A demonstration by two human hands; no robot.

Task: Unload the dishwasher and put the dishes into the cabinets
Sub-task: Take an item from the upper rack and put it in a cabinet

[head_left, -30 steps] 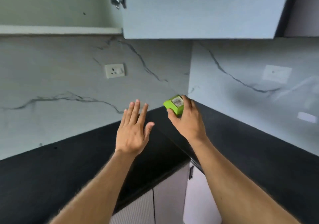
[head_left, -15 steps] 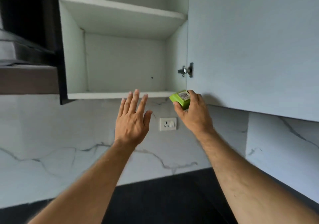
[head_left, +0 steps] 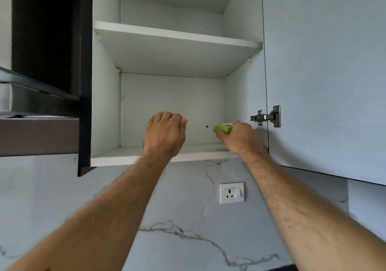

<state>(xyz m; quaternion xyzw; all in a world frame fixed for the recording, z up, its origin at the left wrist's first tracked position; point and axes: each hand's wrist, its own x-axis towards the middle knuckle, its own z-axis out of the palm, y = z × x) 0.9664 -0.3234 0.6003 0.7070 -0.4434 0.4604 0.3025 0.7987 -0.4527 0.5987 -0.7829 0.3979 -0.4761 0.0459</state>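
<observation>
Up inside the open cabinet [head_left: 104, 103], the right hand [head_left: 240, 138] grips a green box [head_left: 222, 128] above the bottom shelf's [head_left: 129, 159] right edge, the left hand [head_left: 165, 134] hangs loosely curled and empty, and releasing early could tip it off.

The open cabinet [head_left: 173, 112] hangs on the wall above the socket [head_left: 231, 193], its door [head_left: 325, 72] swung out to the right on a hinge [head_left: 266, 116]. Inside, one shelf [head_left: 177, 34] sits above the bottom board [head_left: 125, 158]. Both hands reach into the lower compartment — the left hand [head_left: 165, 134] at its middle, the right hand [head_left: 240, 138] near the right wall, gripping a small box [head_left: 222, 128] above the bottom board. A hood [head_left: 39, 133] juts out just left of the cabinet.
</observation>
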